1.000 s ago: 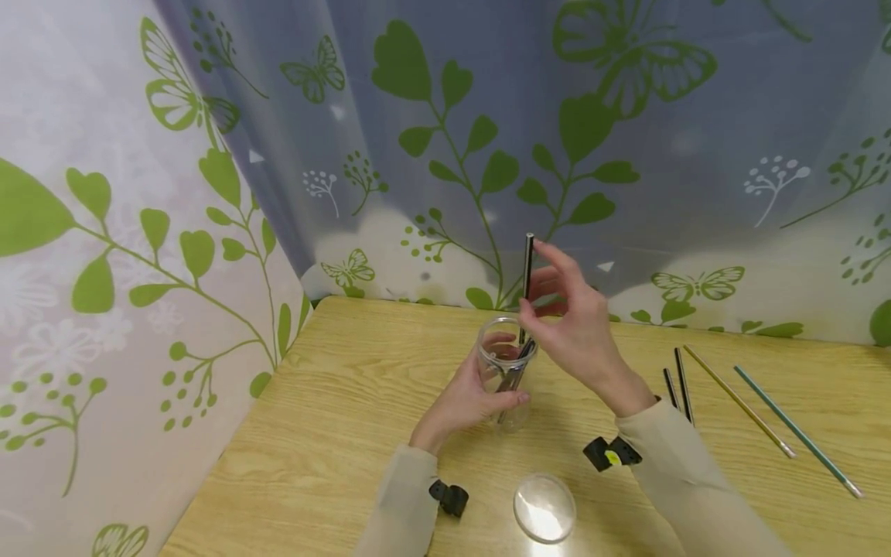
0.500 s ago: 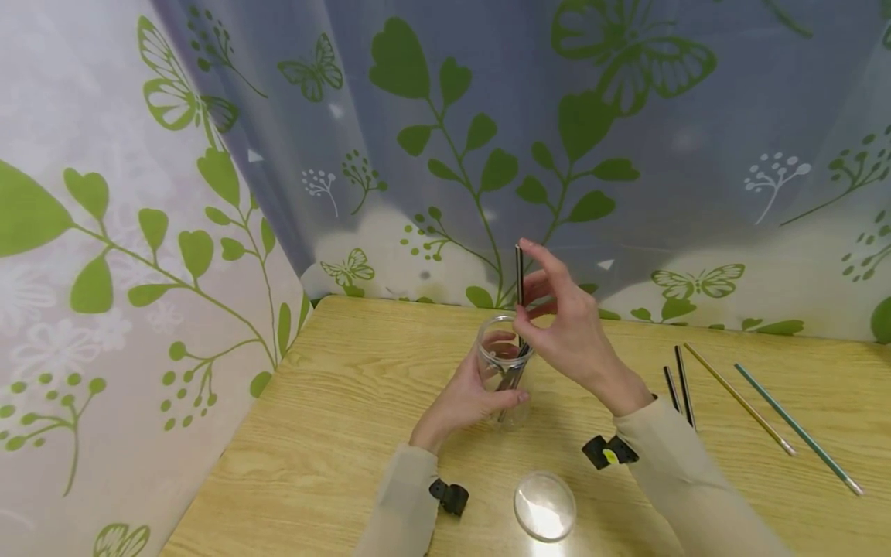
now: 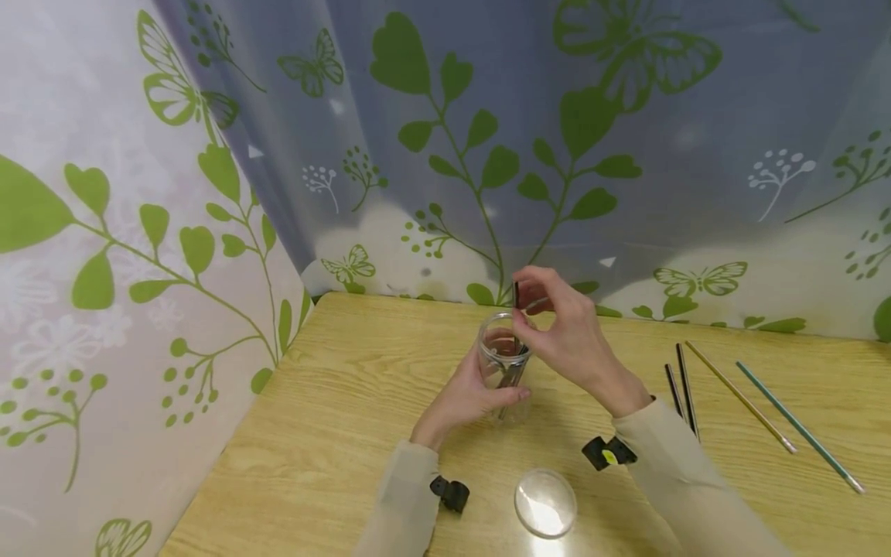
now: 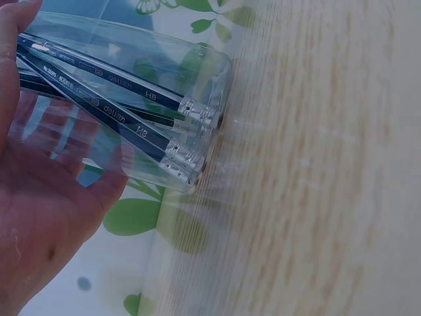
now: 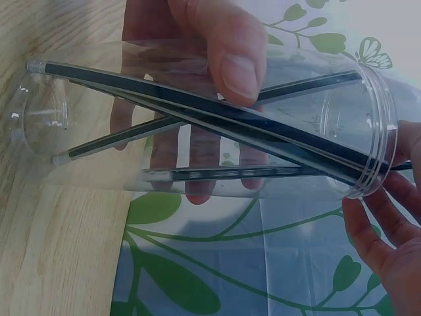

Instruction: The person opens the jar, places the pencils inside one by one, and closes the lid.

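Observation:
My left hand [image 3: 465, 398] grips a clear plastic jar [image 3: 496, 316] round its side, thumb in front and fingers behind. Inside lean several black pencils [image 4: 125, 122], their silvery eraser ends at the jar's bottom. At the mouth, my right hand [image 3: 574, 333] pinches one more black pencil [image 5: 237, 172] near its top. Most of that pencil is down inside the jar, its eraser end still above the bottom in the right wrist view. Only a short length shows above the rim, between thumb and fingers.
A round clear lid [image 3: 546, 503] lies on the wooden table [image 3: 334, 402] in front of the jar. To the right lie two black pencils [image 3: 685, 387], a yellow pencil [image 3: 741, 398] and a teal pencil [image 3: 800, 425]. A patterned curtain [image 3: 445, 193] hangs behind the table.
My right hand has come down and slightly left, lowering the pinched pencil deeper into the jar. My left hand keeps its grip on the jar in the same place.

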Tool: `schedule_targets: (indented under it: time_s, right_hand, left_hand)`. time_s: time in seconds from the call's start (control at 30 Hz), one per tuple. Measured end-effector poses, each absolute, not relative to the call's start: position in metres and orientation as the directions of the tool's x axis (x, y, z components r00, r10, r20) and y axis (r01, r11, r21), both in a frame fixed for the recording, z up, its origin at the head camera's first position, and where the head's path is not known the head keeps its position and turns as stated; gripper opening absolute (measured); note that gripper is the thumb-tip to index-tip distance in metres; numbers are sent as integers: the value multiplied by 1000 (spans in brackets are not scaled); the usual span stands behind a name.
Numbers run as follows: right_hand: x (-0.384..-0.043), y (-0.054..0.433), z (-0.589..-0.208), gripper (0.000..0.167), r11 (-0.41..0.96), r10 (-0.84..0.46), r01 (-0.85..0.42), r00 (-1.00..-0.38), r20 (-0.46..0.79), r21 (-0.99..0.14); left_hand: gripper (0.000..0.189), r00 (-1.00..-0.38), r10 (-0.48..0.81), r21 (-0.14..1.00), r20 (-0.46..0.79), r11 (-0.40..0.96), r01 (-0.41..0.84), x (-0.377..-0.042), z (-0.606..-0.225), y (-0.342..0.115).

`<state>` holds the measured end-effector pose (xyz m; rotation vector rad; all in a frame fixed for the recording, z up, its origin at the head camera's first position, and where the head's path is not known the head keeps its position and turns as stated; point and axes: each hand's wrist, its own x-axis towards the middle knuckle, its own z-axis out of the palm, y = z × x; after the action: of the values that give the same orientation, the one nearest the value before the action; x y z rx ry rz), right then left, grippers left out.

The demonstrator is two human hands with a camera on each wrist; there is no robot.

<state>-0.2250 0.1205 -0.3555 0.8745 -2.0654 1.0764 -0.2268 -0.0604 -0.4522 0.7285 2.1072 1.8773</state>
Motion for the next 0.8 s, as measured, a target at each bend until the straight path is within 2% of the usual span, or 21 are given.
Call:
schedule_targets:
  time_s: [0.43, 0.8]
  right_hand:
    - [-224, 117, -359, 29, 479, -320, -750, -633, 705, -456]
    - [-223, 121, -357, 14, 528, -360, -652, -753, 551, -545]
  left_hand:
    - [79, -852, 502, 976, 147, 68, 209, -227, -454, -61]
    - [80, -845, 517, 977, 140, 65, 202, -225, -454, -62]
